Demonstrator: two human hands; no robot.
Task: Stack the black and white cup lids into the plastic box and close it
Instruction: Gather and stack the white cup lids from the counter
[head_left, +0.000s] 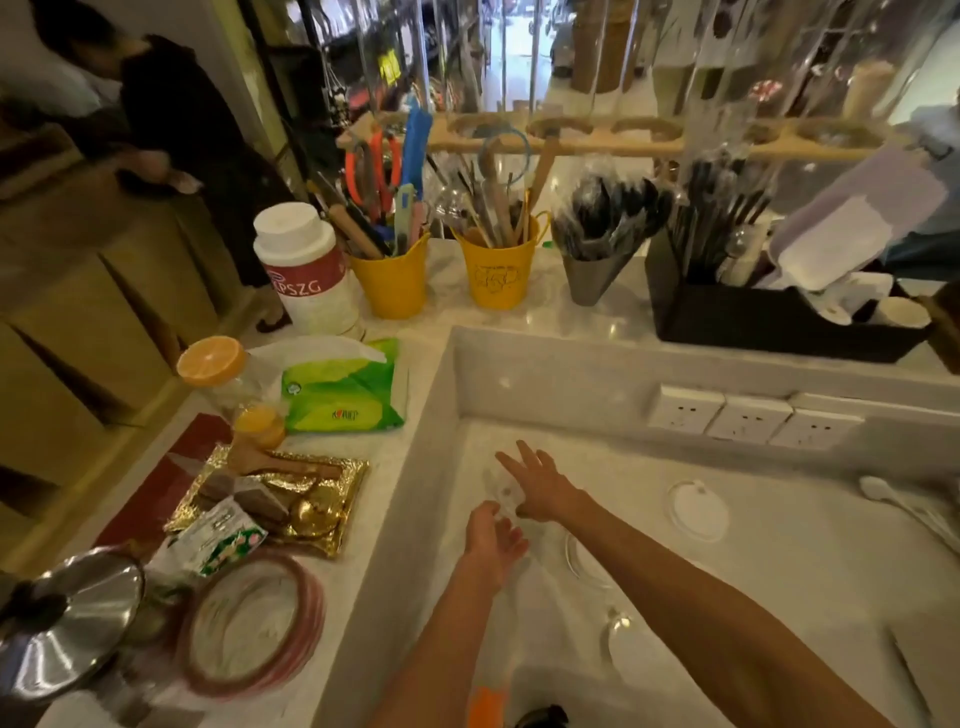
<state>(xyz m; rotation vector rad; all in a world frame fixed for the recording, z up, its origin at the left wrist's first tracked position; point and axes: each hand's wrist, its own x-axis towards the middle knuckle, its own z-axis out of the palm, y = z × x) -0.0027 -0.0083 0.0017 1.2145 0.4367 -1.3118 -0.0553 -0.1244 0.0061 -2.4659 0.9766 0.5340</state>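
Observation:
Both hands reach into a sunken white counter well. My right hand is stretched forward with its fingers spread, above a faint clear plastic piece that is too blurred to identify. Just below it, my left hand has its fingers curled beside the same clear piece; I cannot tell if it grips it. A white cup lid lies flat to the right, apart from both hands. Another pale lid shows just past my right forearm. A black object peeks in at the bottom edge.
Wall sockets line the well's back wall, and a white spoon lies at the right. On the left ledge are a tissue pack, a gold tray, a pink-rimmed plate and a steel pot lid. Yellow utensil buckets stand behind.

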